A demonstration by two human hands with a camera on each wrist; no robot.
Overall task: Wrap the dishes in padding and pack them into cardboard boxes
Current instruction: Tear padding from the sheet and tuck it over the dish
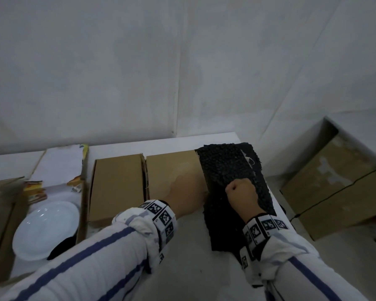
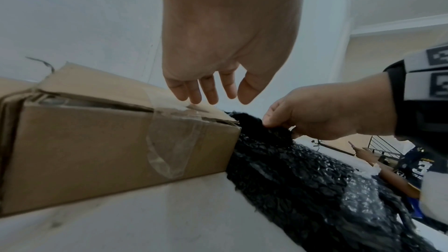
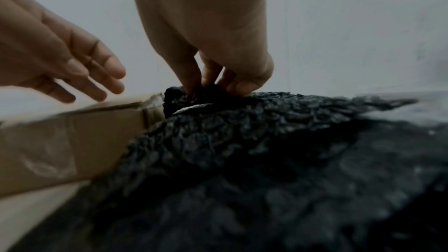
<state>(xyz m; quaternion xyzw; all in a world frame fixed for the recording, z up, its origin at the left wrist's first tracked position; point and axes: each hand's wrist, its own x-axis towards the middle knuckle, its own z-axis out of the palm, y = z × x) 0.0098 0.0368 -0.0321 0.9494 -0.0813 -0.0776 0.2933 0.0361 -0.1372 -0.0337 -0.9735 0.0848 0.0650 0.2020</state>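
Note:
A sheet of black bubble wrap [image 1: 230,170] lies on the white table, draped against the right side of a closed cardboard box [image 1: 172,170]. My right hand [image 1: 241,192] pinches a bunched fold of the bubble wrap [image 3: 206,93] at the box's top corner. My left hand [image 1: 187,187] hovers with straight fingers [image 2: 211,93] over the cardboard box [image 2: 109,141], holding nothing. A white plate [image 1: 46,229] lies in an open cardboard box [image 1: 83,203] at the left. Whether a dish is under the wrap is hidden.
A second closed cardboard box [image 1: 117,183] stands between the plate's box and the one under my left hand. White paper sheets [image 1: 59,164] lie behind the plate. A large taped carton [image 1: 334,187] stands on the floor to the right. A wall rises just behind the table.

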